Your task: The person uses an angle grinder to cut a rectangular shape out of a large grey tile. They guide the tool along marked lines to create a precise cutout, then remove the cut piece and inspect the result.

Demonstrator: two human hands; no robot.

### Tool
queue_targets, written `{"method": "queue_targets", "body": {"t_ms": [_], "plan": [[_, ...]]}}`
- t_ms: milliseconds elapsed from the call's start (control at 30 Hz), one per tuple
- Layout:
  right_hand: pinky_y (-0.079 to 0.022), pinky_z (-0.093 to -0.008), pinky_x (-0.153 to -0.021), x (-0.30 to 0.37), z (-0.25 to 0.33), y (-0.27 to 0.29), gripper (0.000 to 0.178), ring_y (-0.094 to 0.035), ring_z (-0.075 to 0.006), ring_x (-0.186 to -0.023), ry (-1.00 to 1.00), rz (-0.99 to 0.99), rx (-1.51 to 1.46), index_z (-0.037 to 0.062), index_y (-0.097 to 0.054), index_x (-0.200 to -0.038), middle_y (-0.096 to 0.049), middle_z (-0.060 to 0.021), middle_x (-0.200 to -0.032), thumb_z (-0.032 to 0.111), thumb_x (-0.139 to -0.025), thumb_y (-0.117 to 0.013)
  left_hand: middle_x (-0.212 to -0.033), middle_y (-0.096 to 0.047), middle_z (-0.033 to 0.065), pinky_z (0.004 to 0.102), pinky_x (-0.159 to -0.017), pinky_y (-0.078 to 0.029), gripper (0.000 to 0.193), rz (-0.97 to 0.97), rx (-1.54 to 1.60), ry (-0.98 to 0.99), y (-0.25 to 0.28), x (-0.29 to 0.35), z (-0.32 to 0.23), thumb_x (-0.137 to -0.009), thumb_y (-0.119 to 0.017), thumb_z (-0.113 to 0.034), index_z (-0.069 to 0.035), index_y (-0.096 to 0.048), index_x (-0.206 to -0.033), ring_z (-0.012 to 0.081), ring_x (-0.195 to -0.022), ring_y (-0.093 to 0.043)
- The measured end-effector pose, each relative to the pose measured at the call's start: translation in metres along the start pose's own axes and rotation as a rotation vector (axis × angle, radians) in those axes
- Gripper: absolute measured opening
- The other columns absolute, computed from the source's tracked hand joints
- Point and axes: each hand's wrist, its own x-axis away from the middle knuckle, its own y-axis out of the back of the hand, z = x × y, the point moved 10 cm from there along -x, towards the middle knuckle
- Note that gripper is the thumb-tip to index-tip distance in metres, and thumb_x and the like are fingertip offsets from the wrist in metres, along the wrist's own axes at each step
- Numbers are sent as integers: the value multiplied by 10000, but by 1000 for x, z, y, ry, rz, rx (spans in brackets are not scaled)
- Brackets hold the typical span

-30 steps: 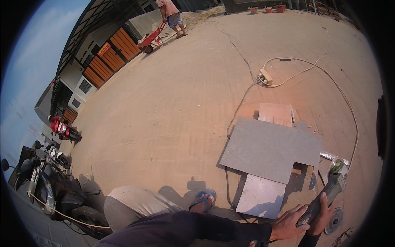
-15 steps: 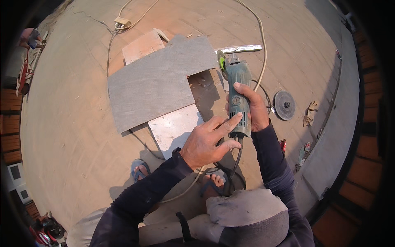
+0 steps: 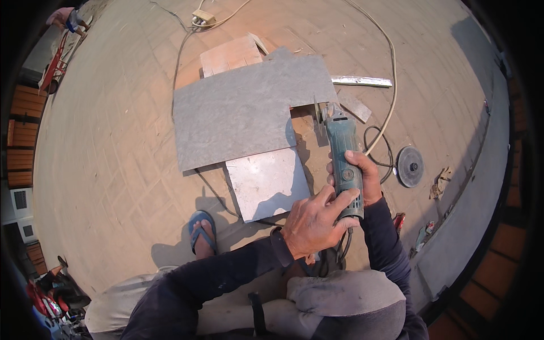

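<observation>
My right hand (image 3: 367,177) is wrapped round the body of a green angle grinder (image 3: 343,139). At its rear, my left hand (image 3: 315,222) grips the end near the cord, forefinger on top and thumb beneath. The grinder's thin disc (image 3: 318,111) stands almost edge-on beside the notch in a large grey tile (image 3: 232,110), close to the tile's right part; whether they touch I cannot tell. Under the tile lie a pale tile piece (image 3: 266,184) on the near side and a pinkish piece (image 3: 229,56) on the far side.
A round dark disc (image 3: 410,166) lies to the right. A silvery strip (image 3: 362,81) and a tile offcut (image 3: 354,106) sit beyond the grinder. Cables run over the paving to a socket block (image 3: 203,18). At far left, a person (image 3: 71,20) bends near a red wheelbarrow (image 3: 54,68).
The grinder has turned so its disc now shows edge-on, nearer the notch. My left thumb has closed under the grinder's rear end. The whole view has shifted.
</observation>
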Motion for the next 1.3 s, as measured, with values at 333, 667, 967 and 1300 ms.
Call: {"method": "queue_targets", "body": {"t_ms": [333,667,967,1300], "plan": [[-590,-377,-595,-21,-40,9,591,-694,-255,-703,-138,265,-188,-74,-551,-1245,-638,-180,-930,416,-924,-631,-1129,-617,452,516,-605,-593,740,115,-92,130,-46,9,22,-942,-742,-435,-196,-457,-1582,534,-726,-693],[-599,-358,-593,-38,-54,12,579,-697,-258,-708,-226,309,-235,-81,-546,-1230,-638,-177,-922,408,-934,-637,-1122,-596,496,519,-633,-602,693,78,-14,165,-53,4,39,-946,-739,-394,-157,-496,-1550,551,-747,-696],[-612,-348,-584,-48,-52,11,584,-702,-267,-705,-232,343,-245,-85,-530,-1240,-636,-192,-917,402,-936,-640,-1027,-653,405,516,-631,-594,670,77,-43,191,-52,-4,42,-933,-749,-368,-149,-522,-1525,510,-732,-705],[-611,-352,-545,-57,-51,11,588,-700,-259,-689,-228,334,-221,-91,-534,-1229,-643,-199,-919,406,-934,-640,-980,-668,374,513,-643,-593,682,60,-28,193,-52,-8,49,-930,-757,-352,-133,-513,-1528,502,-730,-707]]}}
